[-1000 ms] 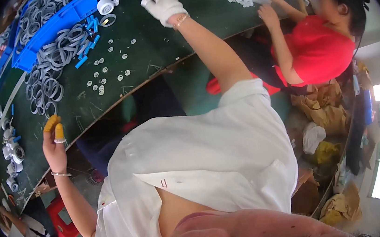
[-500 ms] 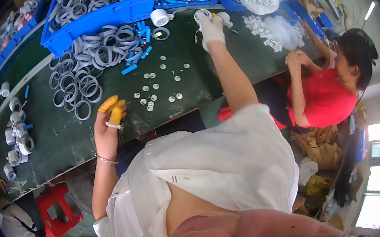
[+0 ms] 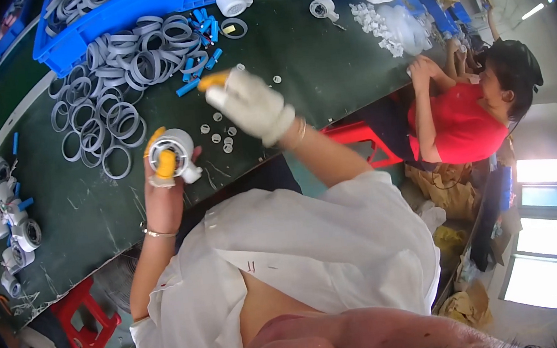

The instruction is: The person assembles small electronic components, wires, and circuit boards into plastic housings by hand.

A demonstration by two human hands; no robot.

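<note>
Two hands work above the dark green table point(image 3: 323, 79), a little apart from each other. Left hand point(image 3: 166, 187), bare with orange caps on its fingertips, is closed around one white round fitting point(image 3: 172, 153), held up with its open ring face toward the camera. Right hand point(image 3: 250, 105) wears a white glove with an orange fingertip; its fingers are curled loosely just right of the fitting, and whether they pinch anything cannot be told. Below the two hands lie about six small white washers point(image 3: 223, 138) scattered on the table. Left of them spreads a loose heap of grey rings point(image 3: 110, 117), too many to count, spilling from one blue crate point(image 3: 122, 9). Several short blue tubes point(image 3: 204, 31) lie among them. Six or so assembled white fittings point(image 3: 13, 225) stand along the table's left edge. One co-worker in a red shirt point(image 3: 459, 129) sits at the right.
</note>
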